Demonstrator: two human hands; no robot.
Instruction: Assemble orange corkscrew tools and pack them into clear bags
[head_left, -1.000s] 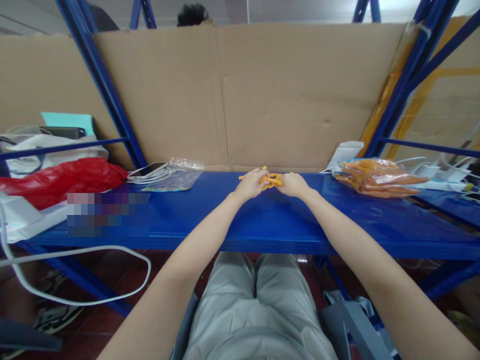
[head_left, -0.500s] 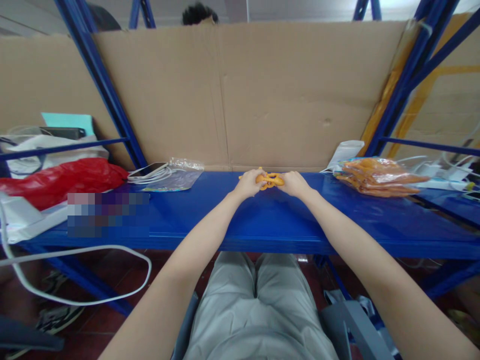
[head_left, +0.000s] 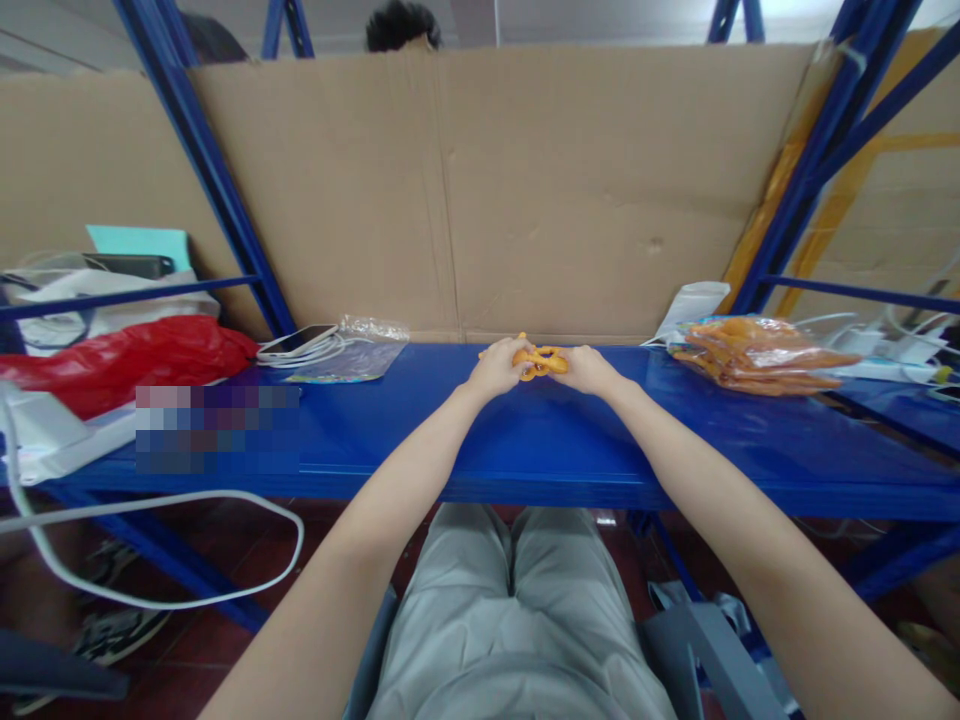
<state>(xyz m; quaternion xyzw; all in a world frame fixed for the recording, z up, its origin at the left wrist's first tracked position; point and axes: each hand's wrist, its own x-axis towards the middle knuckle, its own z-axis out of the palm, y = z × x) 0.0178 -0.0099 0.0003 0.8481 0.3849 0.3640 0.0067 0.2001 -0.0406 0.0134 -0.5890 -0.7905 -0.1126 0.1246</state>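
Near the back of the blue tabletop (head_left: 525, 440), both of my hands hold one small orange-yellow object (head_left: 541, 362). It has a bumpy shape with loops and gaps; its exact kind is too small to make out. My left hand (head_left: 498, 366) is closed on its left end, and a thin orange tip sticks up above the fingers. On the opposite end, my right hand (head_left: 588, 369) grips with the fingers curled in. Parts of the object are hidden by the fingers.
A clear plastic bag of orange items (head_left: 757, 355) lies to the right. On the left are a red plastic bag (head_left: 142, 360), a phone with white cable (head_left: 300, 343) and a flat clear bag (head_left: 356, 358). A cardboard panel (head_left: 562, 190) stands behind, framed by blue posts (head_left: 217, 180).
Both hands stay in almost the same place, with the orange-yellow object still between them. The object appears slightly turned in the fingers.
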